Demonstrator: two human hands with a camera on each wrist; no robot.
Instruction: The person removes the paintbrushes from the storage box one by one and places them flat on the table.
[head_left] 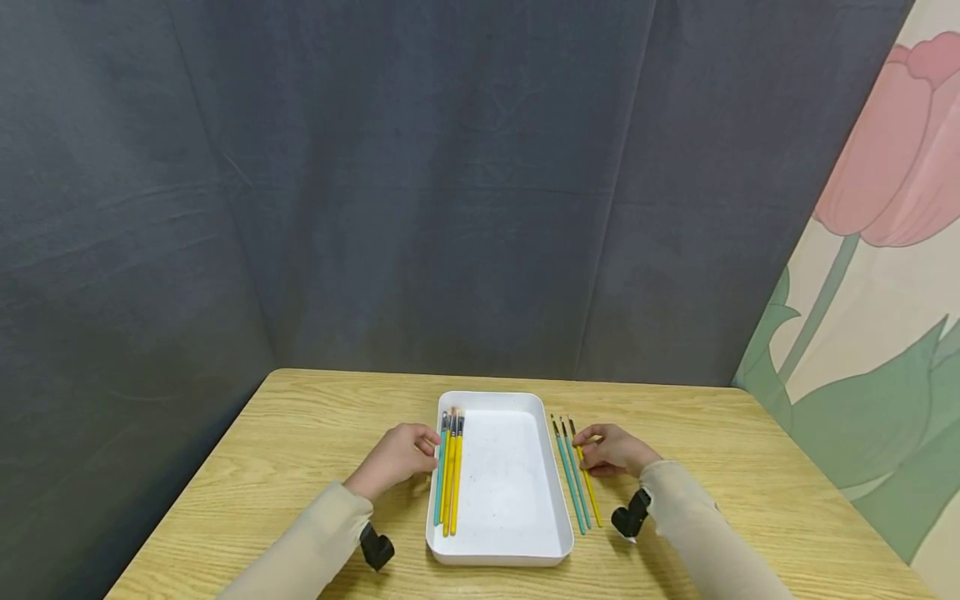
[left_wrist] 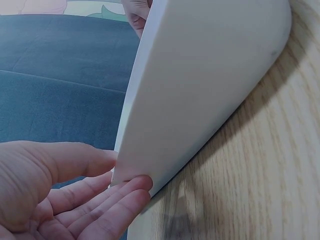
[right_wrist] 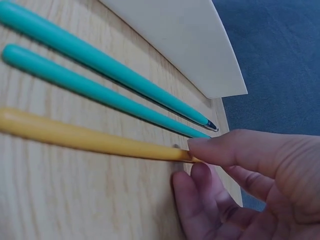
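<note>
A white tray (head_left: 506, 500) lies lengthwise on the table. Along its left side lie several paintbrushes (head_left: 455, 483) with yellow and teal handles, side by side. My left hand (head_left: 408, 454) holds the tray's left edge; in the left wrist view the thumb is at the rim and the fingers rest on the outer wall (left_wrist: 190, 90). To the right of the tray, two teal paintbrushes (right_wrist: 100, 60) and a yellow paintbrush (right_wrist: 85, 137) lie on the table. My right hand (head_left: 611, 450) pinches the yellow one near its bristle end, which the fingers partly hide.
The wooden table (head_left: 322, 417) extends on both sides of the tray. A dark curtain (head_left: 450, 208) hangs behind it and along the left. On the right stands a wall (head_left: 885, 333) painted with a tulip.
</note>
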